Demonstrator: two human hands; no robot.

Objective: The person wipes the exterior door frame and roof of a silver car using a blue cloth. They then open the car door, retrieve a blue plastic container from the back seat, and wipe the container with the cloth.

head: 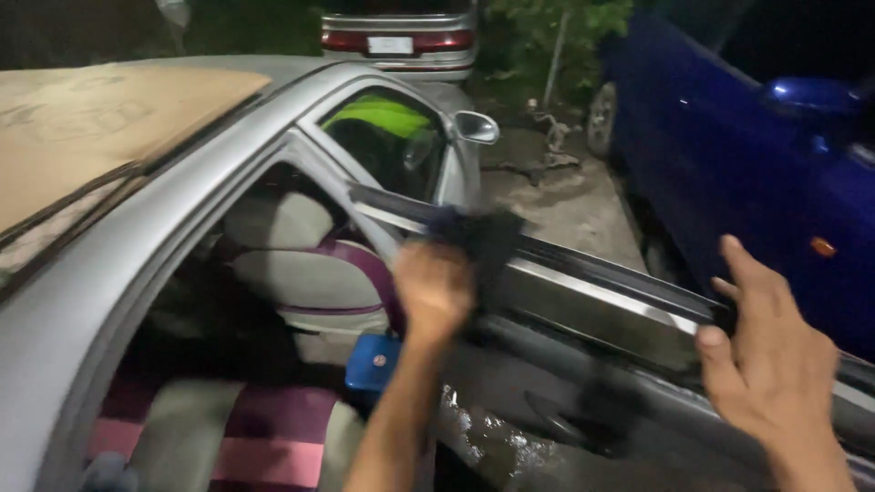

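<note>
A silver car's rear door (pixel 592 314) stands open in front of me. My left hand (pixel 433 290) is closed around a dark cloth (pixel 483 239), pressed on the door's upper sill; both are blurred by motion. My right hand (pixel 770 360) rests on the door's top edge further right, thumb on the near side and fingers over the chrome strip (pixel 583 301). It holds the door edge.
Inside the car are grey and purple seats (pixel 301 273) and a blue box (pixel 372 362). Cardboard (pixel 100 128) lies on the silver roof. A blue car (pixel 729 137) stands close on the right, a silver car (pixel 401 41) ahead, with dirt ground (pixel 565 200) between.
</note>
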